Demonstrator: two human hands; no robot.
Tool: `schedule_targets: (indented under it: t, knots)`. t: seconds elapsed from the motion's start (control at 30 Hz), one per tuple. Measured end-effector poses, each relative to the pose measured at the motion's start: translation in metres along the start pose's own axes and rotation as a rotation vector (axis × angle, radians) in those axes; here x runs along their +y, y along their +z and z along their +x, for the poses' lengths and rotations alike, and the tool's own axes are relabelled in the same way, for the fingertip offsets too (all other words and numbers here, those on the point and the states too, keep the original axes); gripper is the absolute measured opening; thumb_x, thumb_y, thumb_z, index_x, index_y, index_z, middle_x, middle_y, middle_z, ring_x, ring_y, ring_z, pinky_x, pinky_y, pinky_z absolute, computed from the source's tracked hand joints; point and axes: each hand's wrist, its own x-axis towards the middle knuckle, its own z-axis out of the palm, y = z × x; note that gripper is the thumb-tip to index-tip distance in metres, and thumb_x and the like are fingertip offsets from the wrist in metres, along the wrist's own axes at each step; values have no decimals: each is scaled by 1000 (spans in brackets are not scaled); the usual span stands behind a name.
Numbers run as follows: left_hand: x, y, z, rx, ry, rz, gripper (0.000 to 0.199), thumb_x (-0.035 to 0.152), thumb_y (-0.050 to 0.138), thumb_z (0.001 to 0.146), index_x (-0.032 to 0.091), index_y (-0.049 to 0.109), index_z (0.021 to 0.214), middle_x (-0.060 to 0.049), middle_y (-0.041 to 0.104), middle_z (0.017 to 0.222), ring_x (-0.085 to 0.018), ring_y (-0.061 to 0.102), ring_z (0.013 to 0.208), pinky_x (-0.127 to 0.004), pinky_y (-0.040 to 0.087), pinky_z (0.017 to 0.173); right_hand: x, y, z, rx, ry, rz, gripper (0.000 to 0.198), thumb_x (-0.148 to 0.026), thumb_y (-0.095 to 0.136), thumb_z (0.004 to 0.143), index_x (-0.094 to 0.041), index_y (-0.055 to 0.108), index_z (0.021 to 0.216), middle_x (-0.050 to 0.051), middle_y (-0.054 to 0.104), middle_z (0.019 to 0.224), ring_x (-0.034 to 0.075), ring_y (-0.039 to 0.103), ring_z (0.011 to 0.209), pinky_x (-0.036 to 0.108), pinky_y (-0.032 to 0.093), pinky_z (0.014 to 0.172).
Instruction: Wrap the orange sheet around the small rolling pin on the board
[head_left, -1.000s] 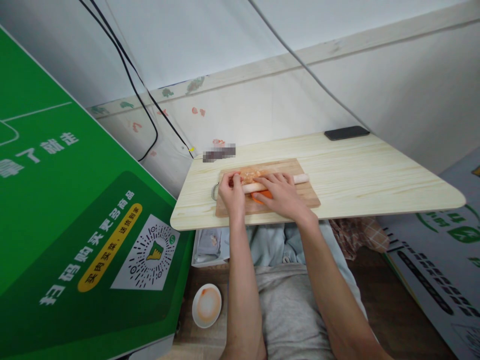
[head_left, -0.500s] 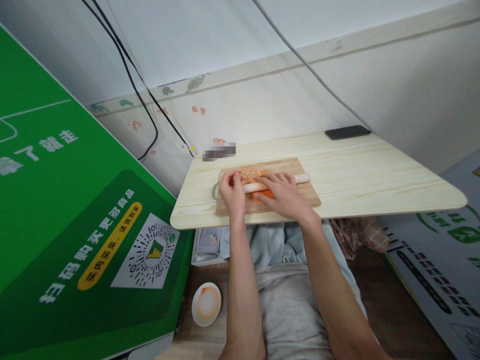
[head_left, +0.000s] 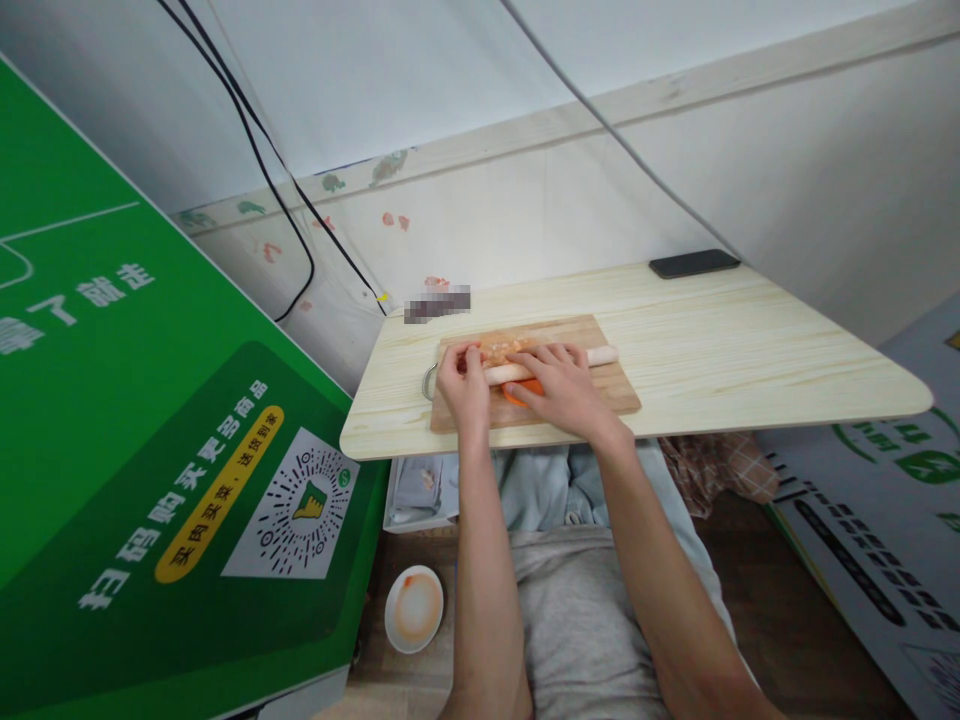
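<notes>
A pale rolling pin (head_left: pixel 602 356) lies slantwise across a wooden cutting board (head_left: pixel 622 393). My right hand (head_left: pixel 556 380) is laid over its middle, fingers on the far side and thumb on the near side. My left hand (head_left: pixel 463 385) is closed at the pin's left end, with its fingertips pinched together around a small dark red bit that I cannot make out. Orange and whitish chopped-looking pieces (head_left: pixel 504 350) lie beyond the pin. Part of a flat orange piece (head_left: pixel 523 392) shows under my right thumb; the rest is hidden.
The board rests on a pale wood-grain table (head_left: pixel 765 350). A black phone (head_left: pixel 694 264) lies at the back right, and a blurred-out object (head_left: pixel 437 304) at the back left. Below the table are a white bowl (head_left: pixel 414 610) and a white box (head_left: pixel 420 495). A green panel (head_left: pixel 172 400) stands left.
</notes>
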Motion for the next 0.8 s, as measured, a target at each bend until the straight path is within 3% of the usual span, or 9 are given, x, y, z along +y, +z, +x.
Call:
schedule_targets:
  t: [0.8]
  knots:
    - [1, 0, -1, 4, 9, -2, 14, 29, 62, 97, 22, 73, 92, -2, 75, 89, -18, 72, 83, -32, 58, 85, -1, 1, 1, 6, -1, -21, 43, -45, 59, 111, -23, 73, 146, 15, 75, 145, 37, 59, 135, 56, 33, 121]
